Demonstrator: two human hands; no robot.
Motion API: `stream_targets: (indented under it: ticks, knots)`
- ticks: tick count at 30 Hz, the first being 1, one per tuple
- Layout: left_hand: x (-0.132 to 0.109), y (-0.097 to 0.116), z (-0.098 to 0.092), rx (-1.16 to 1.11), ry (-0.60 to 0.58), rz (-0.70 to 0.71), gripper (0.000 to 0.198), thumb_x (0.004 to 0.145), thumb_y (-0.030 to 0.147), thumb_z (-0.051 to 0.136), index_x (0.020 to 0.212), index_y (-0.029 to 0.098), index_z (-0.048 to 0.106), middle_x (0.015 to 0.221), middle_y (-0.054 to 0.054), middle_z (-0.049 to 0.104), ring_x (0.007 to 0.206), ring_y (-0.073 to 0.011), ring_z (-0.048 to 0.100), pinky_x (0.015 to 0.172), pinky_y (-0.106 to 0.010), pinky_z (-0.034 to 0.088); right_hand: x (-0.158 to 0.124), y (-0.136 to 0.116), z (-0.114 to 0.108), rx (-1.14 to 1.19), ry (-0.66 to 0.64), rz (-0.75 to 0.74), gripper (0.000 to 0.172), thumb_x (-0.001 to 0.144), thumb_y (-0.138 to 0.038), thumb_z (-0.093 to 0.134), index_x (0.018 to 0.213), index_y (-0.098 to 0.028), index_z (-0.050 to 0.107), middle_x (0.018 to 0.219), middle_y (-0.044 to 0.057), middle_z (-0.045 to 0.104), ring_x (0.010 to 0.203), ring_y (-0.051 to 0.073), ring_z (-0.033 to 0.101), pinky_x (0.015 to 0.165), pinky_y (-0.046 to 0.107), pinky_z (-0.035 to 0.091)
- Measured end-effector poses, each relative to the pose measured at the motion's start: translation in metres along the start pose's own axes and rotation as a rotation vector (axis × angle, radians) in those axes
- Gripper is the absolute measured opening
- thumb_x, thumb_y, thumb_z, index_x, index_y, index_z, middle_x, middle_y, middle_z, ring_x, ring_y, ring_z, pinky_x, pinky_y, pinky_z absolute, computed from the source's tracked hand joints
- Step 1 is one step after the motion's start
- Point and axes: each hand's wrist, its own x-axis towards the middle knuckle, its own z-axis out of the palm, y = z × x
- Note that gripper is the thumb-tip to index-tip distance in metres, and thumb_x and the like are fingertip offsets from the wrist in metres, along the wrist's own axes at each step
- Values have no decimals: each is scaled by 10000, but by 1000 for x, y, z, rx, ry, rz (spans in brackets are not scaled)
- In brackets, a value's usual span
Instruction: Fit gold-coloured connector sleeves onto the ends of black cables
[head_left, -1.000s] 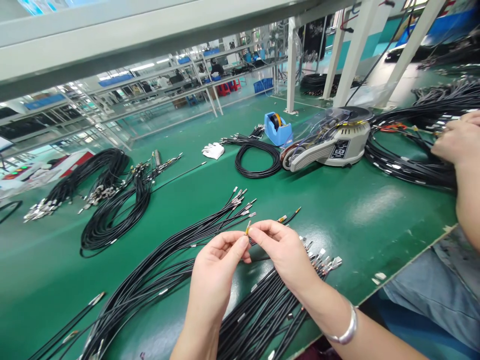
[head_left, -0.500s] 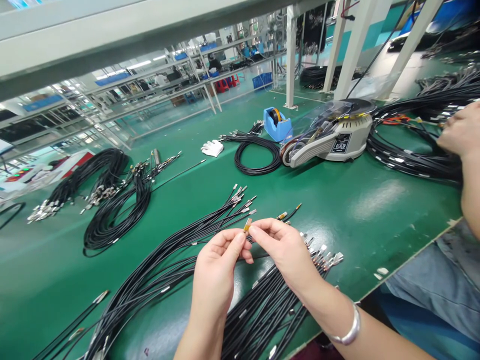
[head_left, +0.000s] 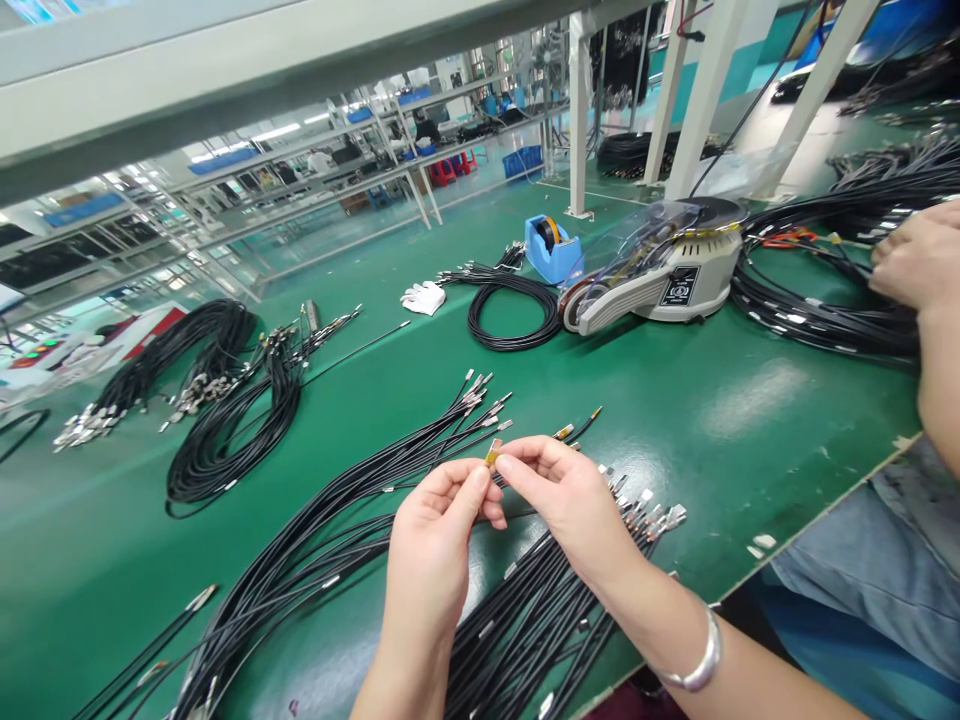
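Observation:
My left hand (head_left: 431,545) and my right hand (head_left: 570,500) meet above the green table (head_left: 720,400), both pinching one thin black cable at its end, where a small yellow-taped metal tip (head_left: 493,453) sticks up between the fingertips. A silver bangle (head_left: 694,660) circles my right wrist. Under my hands lies a fanned bundle of black cables (head_left: 360,500) with metal terminals, and a second bundle (head_left: 540,610) runs beneath my right forearm.
A grey tape dispenser machine (head_left: 660,275) and a blue tape holder (head_left: 553,248) stand at the back. Coiled black cables (head_left: 514,310) and more coiled cables (head_left: 225,400) lie around, beside a white glove (head_left: 425,297). Another person's hand (head_left: 919,262) rests on cables at right.
My hands have stayed together on the cable tip with barely any shift. The other person's hand at right has moved slightly on its cables.

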Motion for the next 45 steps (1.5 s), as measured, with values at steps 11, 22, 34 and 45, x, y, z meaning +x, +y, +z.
stream_targets:
  ticks: [11,22,34,45]
  knots:
    - [0,-4,1,7,27,12,209,782,317,661,826,117,618,673,-9,582,595,-91,527,587,-225,451,-6,-5,5,2,-34,-48,165,803,-298,642,752,-144,614,665,6,631,588,103,579,611,240,497]
    - [-2,-3,2,8,46,30,201,770,309,672,813,120,620,674,-9,583,597,-92,530,596,-227,448,-9,-11,8,55,-55,-10,176,802,-303,641,744,-141,604,663,2,614,598,100,564,606,233,487]
    - [-1,4,3,-119,36,-46,213,708,292,718,745,107,620,624,-7,570,541,-82,504,530,-206,428,-11,-12,12,-148,8,-113,115,819,-236,610,750,-145,609,660,8,627,600,105,574,604,232,490]
    - [-1,5,3,-131,7,-61,199,725,285,696,725,110,601,621,-10,542,548,-90,480,541,-226,414,-3,-9,8,-56,-41,-63,155,816,-300,618,755,-157,620,647,4,635,558,109,582,578,243,505]
